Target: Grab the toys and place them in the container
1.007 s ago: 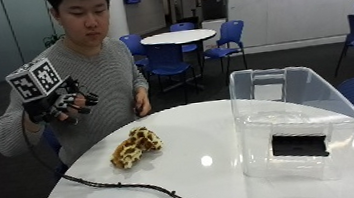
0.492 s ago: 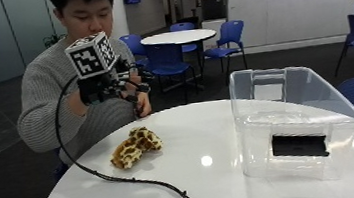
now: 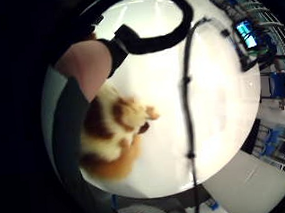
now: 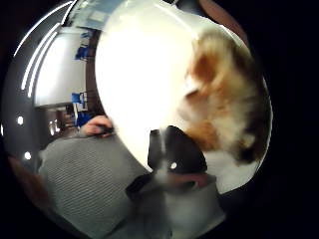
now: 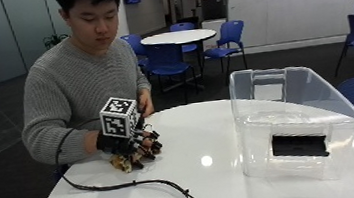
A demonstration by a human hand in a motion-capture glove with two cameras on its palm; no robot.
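Behind the seated person I see a meeting room with blue chairs and another round table; the work surface is a white round table [image 5: 212,175] filling the lower half of the outside view.

Task status: at the pick-up stage, nothing delivered. The clear plastic container [image 5: 293,121] stands at the right of the frame, and I see no toy inside it.

The one toy visible, a brown-and-cream spotted plush toy [image 5: 123,161], lies on the table at lower left of centre, well apart from the container. The gloved right hand [image 5: 129,143] sits directly on top of it, fingers bent down over it. Both palm views show the plush filling much of the field, so the palm is close. I cannot confirm from these views that the fingers have closed round it; it appears to rest on the table.

The bare hand [image 5: 144,102] is at the table edge, touching nothing relevant.

Remaining, in my judgement: secure the toy, lift, carry it to the container, release.
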